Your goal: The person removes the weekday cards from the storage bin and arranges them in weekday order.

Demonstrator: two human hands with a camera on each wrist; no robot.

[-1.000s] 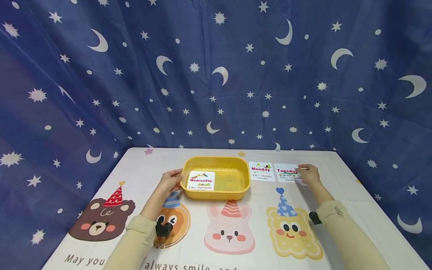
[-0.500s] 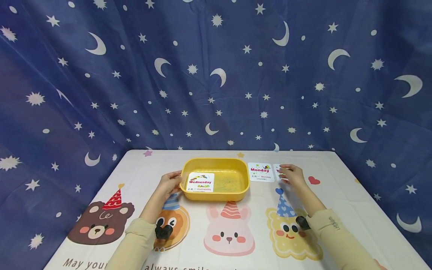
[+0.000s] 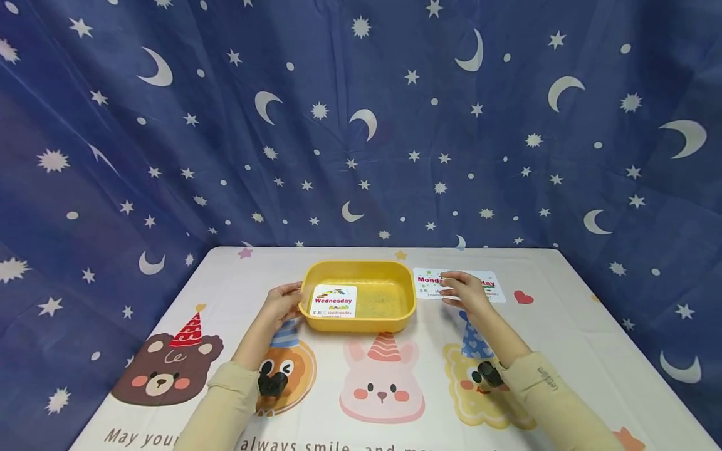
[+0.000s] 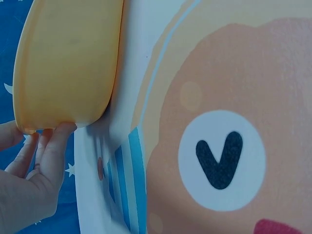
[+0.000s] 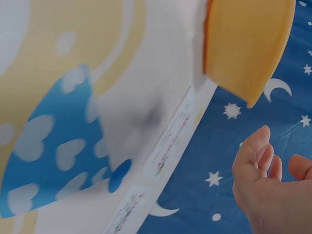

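My left hand (image 3: 282,305) grips the left end of a yellow plastic basin (image 3: 389,300); in the left wrist view its fingers and thumb meet at the rim. A white "Wednesday" card (image 3: 334,302) lies inside the basin, at its left. To the right of the basin, a "Monday" card (image 3: 424,289) and a "Tuesday" card (image 3: 494,293) lie side by side on the table, partly covered by my right hand in the head view. My right hand (image 3: 467,292) hovers over these cards with loosely bent fingers and nothing in its grasp, as the right wrist view shows.
A white tablecloth (image 3: 316,388) printed with cartoon animals and party hats covers the table. Behind and along the left and right sides hangs a dark blue curtain (image 3: 361,144) with moons and stars. Each wrist carries a small black camera (image 3: 488,374).
My right hand has let go of the Tuesday card's right side and moved left over the Monday card. My left hand and the basin stay in place.
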